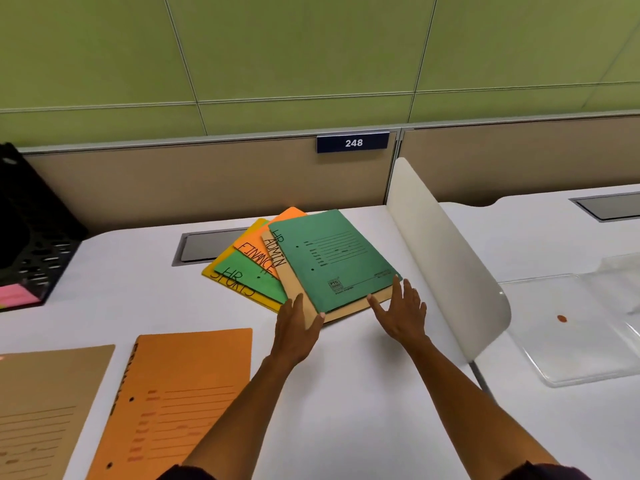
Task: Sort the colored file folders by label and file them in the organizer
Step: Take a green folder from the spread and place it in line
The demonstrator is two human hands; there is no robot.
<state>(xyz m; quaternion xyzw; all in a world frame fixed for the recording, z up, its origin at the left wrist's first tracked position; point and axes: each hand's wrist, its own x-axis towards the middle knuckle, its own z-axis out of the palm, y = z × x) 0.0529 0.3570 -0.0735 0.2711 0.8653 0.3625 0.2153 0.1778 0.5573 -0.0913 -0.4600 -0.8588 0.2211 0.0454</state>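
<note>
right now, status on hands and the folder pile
Left hand and right hand open at fanned folder pile. Nothing filed; organizer far left. Nothing blocking.

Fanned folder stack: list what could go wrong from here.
1. The top green folder lies loose on the fan; lifting it by the near edge, where the left hand and right hand sit, could drag the tan ADMIN folder along.
2. Two green folders show HR; the lower green folder could be missed.
</note>
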